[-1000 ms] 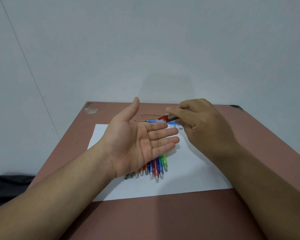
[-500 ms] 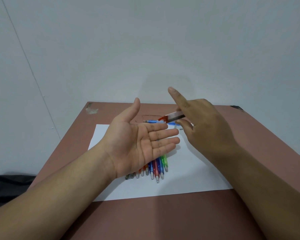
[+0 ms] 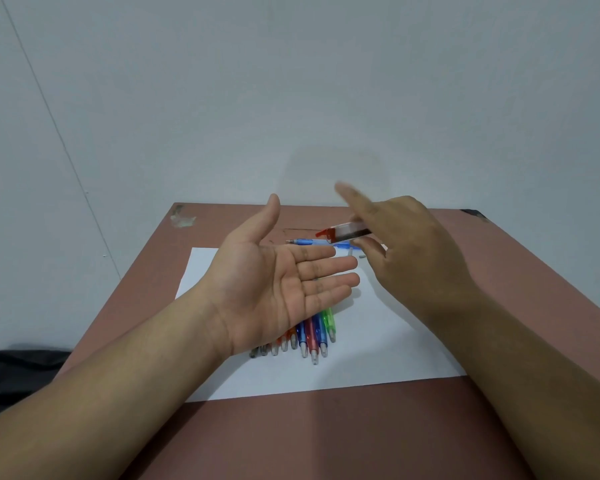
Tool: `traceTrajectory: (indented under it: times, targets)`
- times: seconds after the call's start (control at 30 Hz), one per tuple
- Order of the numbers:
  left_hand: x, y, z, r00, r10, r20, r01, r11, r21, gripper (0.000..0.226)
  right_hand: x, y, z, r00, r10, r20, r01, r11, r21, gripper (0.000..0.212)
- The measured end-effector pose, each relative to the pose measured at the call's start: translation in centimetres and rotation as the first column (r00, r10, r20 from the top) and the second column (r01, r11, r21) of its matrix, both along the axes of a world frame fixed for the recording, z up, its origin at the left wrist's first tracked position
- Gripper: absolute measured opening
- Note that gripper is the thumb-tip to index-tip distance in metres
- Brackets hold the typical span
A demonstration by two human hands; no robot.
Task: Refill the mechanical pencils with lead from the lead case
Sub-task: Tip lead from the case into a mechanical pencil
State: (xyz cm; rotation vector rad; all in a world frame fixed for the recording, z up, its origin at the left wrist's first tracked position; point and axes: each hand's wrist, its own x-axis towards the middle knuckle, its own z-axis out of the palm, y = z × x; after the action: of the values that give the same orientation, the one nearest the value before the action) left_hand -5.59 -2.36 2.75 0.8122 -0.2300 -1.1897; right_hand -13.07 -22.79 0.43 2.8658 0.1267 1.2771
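Right hand (image 3: 416, 258) pinches lead case (image 3: 347, 233) at frame centre, red tip over left hand's (image 3: 278, 282) flat, empty fingers; forefinger, pressed down a second ago, now lifts; tapping lead out, likely; pencils (image 3: 309, 336) wait on bench (image 3: 326, 438).

White paper (image 3: 378, 362); brown table (image 3: 326, 438).

Red-capped clear lead case (image 3: 347, 232), blue, red, green pencils (image 3: 312, 332), white paper (image 3: 378, 355)

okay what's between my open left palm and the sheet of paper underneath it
In the head view, a row of mechanical pencils lies on the white paper, partly hidden beneath the open left hand. Only their near ends show.
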Motion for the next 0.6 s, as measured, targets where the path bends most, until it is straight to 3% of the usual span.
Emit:
traceTrajectory:
  times: [0.07, 0.17, 0.27, 0.33, 0.47, 0.5, 0.6]
  targets:
    - [-0.1, 0.0, 0.0, 1.000, -0.001, 0.002, 0.001, 1.000, 0.000, 0.096, -0.1, 0.1, 0.2, 1.000, -0.014, -0.010, 0.014, 0.999, 0.040, 0.079]
    - [-0.1, 0.0, 0.0, 1.000, 0.004, -0.003, -0.004, 1.000, 0.004, 0.096, -0.1, -0.5, 0.0, 0.998, 0.060, 0.035, -0.057, 0.995, -0.079, 0.055]
    - [0.0, 0.0, 0.0, 1.000, 0.003, -0.001, -0.003, 1.000, 0.008, 0.096, -0.2, 0.3, 0.3, 1.000, -0.018, -0.009, 0.018, 1.000, -0.007, 0.086]
    - [0.0, 0.0, 0.0, 1.000, -0.003, -0.001, 0.003, 1.000, 0.007, 0.096, -0.4, 0.7, 0.4, 0.998, -0.059, -0.006, 0.059, 0.997, 0.041, 0.093]
    - [0.0, 0.0, 0.0, 1.000, -0.002, -0.002, 0.002, 1.000, 0.004, 0.096, -0.1, -0.5, 0.3, 0.997, 0.061, 0.042, -0.056, 0.993, -0.108, 0.048]
    - [0.0, -0.1, 0.0, 1.000, -0.001, -0.002, 0.001, 1.000, 0.004, 0.096, -0.1, -0.5, 0.2, 0.998, 0.062, 0.027, -0.059, 0.992, -0.110, 0.048]
    - [0.0, 0.0, 0.0, 1.000, -0.005, -0.001, 0.005, 1.000, -0.002, 0.097, -0.2, 0.2, 0.3, 0.999, -0.040, -0.009, 0.040, 0.999, 0.008, 0.081]
